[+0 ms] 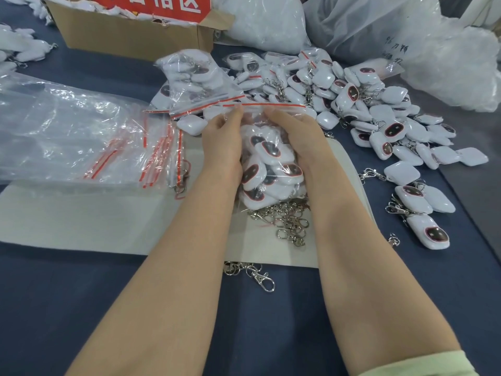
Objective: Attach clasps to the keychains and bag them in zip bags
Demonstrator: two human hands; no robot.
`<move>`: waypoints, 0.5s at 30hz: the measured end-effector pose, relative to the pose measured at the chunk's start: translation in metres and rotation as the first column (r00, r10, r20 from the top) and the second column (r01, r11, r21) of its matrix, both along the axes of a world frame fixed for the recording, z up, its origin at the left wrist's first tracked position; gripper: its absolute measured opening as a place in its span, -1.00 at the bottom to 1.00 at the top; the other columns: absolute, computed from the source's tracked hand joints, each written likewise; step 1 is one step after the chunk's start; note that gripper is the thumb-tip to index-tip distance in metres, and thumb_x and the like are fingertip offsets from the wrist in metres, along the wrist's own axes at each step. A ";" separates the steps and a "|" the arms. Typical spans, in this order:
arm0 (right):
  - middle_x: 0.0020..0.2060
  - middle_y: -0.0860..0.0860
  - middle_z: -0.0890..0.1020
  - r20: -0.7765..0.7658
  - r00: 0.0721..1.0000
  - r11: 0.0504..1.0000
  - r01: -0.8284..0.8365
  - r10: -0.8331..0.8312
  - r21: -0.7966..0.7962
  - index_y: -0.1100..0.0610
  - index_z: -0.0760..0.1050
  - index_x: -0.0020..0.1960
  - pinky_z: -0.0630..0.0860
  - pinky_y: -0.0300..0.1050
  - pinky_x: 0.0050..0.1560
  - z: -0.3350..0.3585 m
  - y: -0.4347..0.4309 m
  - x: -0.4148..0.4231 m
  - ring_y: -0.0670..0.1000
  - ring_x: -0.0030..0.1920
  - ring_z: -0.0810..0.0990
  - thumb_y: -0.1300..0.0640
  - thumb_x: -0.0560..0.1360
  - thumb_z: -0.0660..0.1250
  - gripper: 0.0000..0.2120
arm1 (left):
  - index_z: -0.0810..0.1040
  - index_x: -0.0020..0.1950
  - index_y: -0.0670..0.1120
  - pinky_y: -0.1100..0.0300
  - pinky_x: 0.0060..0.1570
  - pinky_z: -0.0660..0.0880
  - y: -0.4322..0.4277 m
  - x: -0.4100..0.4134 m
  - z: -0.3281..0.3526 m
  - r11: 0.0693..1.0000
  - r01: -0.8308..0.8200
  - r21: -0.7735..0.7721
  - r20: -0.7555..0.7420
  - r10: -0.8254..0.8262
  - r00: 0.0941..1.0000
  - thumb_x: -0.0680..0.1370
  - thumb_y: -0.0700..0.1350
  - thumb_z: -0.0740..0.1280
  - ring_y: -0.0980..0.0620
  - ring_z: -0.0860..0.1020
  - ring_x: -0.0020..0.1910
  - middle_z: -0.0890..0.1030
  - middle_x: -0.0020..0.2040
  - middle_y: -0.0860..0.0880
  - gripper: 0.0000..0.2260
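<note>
Dark blue table [81, 294] with a pale mat [81, 213] at centre. On it, the left hand [222, 142] and right hand [298, 139] pinch the red-striped mouth of a zip bag [253, 118] packed with white keychains [271, 153]. One filled bag [195, 80] lies behind; a big keychain pile [374, 118], loose clasps [287, 223] and empty bags [81, 131] await.

The tabletop [81, 308] is covered in dark navy blue, and a pale grey-white mat [95, 221] is laid over its middle. The keychains [390, 131] heaped toward the right edge are glossy white, each with a dark oval face rimmed in red. The zip bag [271, 169] at the centre is clear and marked by a thin red stripe along its seal. The same red lines are seen on the empty bags [67, 126] by the left edge. The clasps [290, 223] are silver. A brown cardboard box [130, 36] at the far edge is topped by a red panel [151, 6] with white characters. A pale green sleeve [423, 367] is seen at the near edge.
</note>
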State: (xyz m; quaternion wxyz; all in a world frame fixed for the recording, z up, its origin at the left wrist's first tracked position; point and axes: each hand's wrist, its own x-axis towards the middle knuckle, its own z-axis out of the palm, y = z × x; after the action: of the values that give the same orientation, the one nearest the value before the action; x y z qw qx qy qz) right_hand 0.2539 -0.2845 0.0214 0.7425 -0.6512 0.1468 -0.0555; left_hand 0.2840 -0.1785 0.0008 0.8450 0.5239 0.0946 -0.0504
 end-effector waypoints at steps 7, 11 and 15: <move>-0.29 0.16 0.70 -0.029 1.000 0.999 -0.006 0.005 -0.035 0.17 0.65 -0.29 0.63 -0.05 -0.17 0.002 0.001 -0.002 0.08 -0.34 0.66 0.11 0.47 0.44 -0.80 | 0.55 -0.26 -0.12 -0.12 -0.01 0.59 -0.001 0.002 -0.002 0.998 -0.053 0.033 -0.017 0.054 0.998 0.55 -0.16 0.35 -0.11 0.61 -0.18 0.64 -0.23 -0.10 -0.82; -0.34 0.11 0.67 -0.068 0.998 0.997 -0.003 -0.002 -0.081 0.18 0.62 -0.25 0.60 -0.14 -0.29 0.005 0.001 -0.001 0.03 -0.42 0.62 0.10 0.47 0.45 -0.82 | 0.53 -0.26 -0.11 -0.09 -0.06 0.61 -0.001 0.003 -0.004 0.998 -0.056 0.026 -0.020 0.057 0.998 0.54 -0.15 0.36 -0.10 0.62 -0.22 0.63 -0.26 -0.11 -0.83; -0.28 0.15 0.67 -0.061 0.997 0.994 0.039 -0.045 -0.101 0.34 0.63 -0.04 0.59 -0.11 -0.24 0.004 0.001 0.000 0.05 -0.37 0.61 0.13 0.47 0.44 -0.75 | 0.53 -0.28 -0.10 0.02 -0.14 0.61 0.000 0.003 -0.003 0.998 -0.062 0.020 -0.007 0.062 0.998 0.53 -0.17 0.37 -0.04 0.61 -0.31 0.63 -0.34 -0.06 -0.82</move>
State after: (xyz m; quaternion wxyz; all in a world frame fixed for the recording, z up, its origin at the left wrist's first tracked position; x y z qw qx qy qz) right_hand 0.2535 -0.2830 0.0252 0.7025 -0.6858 0.1811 -0.0578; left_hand 0.2866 -0.1789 -0.0024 0.8406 0.5289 0.1145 -0.0250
